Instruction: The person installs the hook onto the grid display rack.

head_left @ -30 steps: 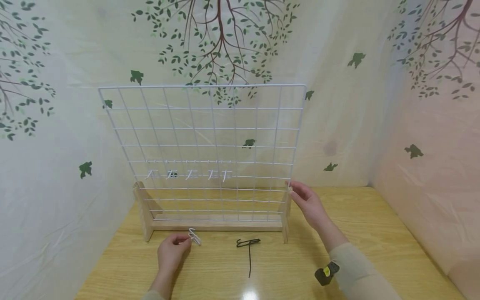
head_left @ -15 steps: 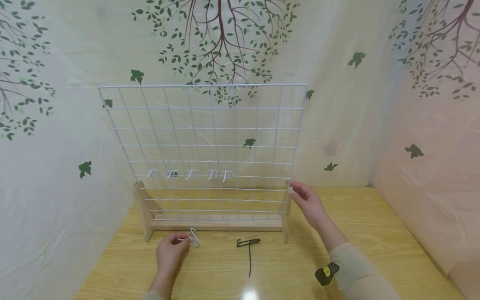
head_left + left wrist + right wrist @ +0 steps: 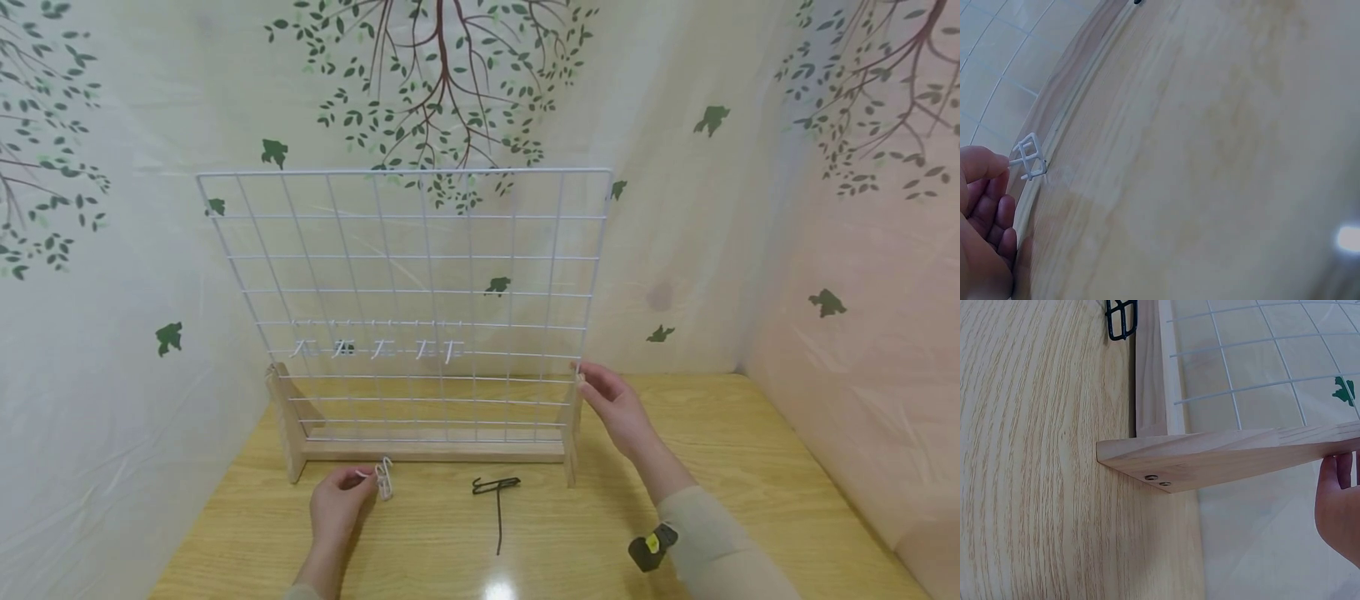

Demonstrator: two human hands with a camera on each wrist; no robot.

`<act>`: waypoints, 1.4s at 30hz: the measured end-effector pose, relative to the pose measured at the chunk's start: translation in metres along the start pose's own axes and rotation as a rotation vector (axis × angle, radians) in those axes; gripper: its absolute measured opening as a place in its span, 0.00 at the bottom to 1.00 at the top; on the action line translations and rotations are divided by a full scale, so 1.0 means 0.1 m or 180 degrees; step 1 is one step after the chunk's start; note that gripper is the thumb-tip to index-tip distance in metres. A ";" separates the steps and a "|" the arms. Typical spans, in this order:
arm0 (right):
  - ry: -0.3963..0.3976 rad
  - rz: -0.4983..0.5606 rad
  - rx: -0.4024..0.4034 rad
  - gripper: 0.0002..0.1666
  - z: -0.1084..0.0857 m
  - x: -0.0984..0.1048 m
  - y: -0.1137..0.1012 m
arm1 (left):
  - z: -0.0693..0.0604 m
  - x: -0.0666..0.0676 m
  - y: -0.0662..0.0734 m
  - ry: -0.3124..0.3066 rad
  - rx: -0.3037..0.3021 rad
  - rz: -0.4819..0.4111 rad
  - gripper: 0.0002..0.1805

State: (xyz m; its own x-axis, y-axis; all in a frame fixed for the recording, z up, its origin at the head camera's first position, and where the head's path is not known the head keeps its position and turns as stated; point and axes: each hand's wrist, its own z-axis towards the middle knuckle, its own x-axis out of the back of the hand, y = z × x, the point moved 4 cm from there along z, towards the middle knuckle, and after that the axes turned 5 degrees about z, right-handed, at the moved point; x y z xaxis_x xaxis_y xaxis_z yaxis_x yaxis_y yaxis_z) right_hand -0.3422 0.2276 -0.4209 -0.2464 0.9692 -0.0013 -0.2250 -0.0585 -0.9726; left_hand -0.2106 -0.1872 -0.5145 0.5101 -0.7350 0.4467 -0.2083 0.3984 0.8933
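In the head view, my left hand [image 3: 335, 502] pinches the stem of a white wire hook [image 3: 385, 482] between thumb and forefinger, just in front of the stand's base. The left wrist view shows the hook's looped frame [image 3: 1030, 156] pointing away from the fingertips. A white wire grid panel [image 3: 423, 257] stands upright in a wooden stand [image 3: 435, 452]. My right hand [image 3: 617, 408] grips the top of the stand's right upright [image 3: 1210, 462], by the grid's edge; some of its fingers are hidden behind. Several white hooks [image 3: 382, 349] hang in a row on the grid.
A black wire hook [image 3: 497, 485] lies on the wood-grain table [image 3: 570, 542] in front of the stand, between the hands. Beside the right sleeve is a small black and yellow device [image 3: 652, 547]. A leaf-patterned curtain [image 3: 675, 208] rises behind the table.
The white hook has turned in my left fingers, from slanting to nearly upright, and my left hand has shifted slightly left. My right hand and the stand have stayed still.
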 end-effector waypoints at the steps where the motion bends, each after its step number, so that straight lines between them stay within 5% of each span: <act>1: 0.0004 -0.0006 -0.0007 0.27 0.00 0.00 0.00 | 0.00 0.00 0.00 0.0004 0.0001 -0.0011 0.10; 22: -0.0006 0.0006 0.0036 0.26 0.01 0.01 0.02 | -0.01 -0.01 0.02 0.0000 0.0053 -0.0315 0.10; 29: -0.0006 0.0002 0.0036 0.26 0.01 0.01 0.01 | -0.05 -0.07 0.18 -0.0085 0.0002 -0.0405 0.06; 38: -0.0030 -0.0030 0.0098 0.26 0.02 0.01 0.03 | -0.14 -0.14 0.46 -0.0074 -0.0201 0.0129 0.08; 42: -0.0048 0.0016 0.0119 0.25 0.01 0.01 0.02 | -0.18 -0.17 0.60 -0.0065 -0.0252 0.0135 0.08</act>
State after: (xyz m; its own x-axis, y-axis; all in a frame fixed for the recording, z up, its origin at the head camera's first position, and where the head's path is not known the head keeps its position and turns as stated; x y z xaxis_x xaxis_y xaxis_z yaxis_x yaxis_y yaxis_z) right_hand -0.3440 0.2279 -0.4229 -0.2617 0.9651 -0.0024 -0.2589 -0.0726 -0.9632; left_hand -0.2169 -0.1410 -0.4691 0.4848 -0.7273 0.4857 -0.1623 0.4709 0.8671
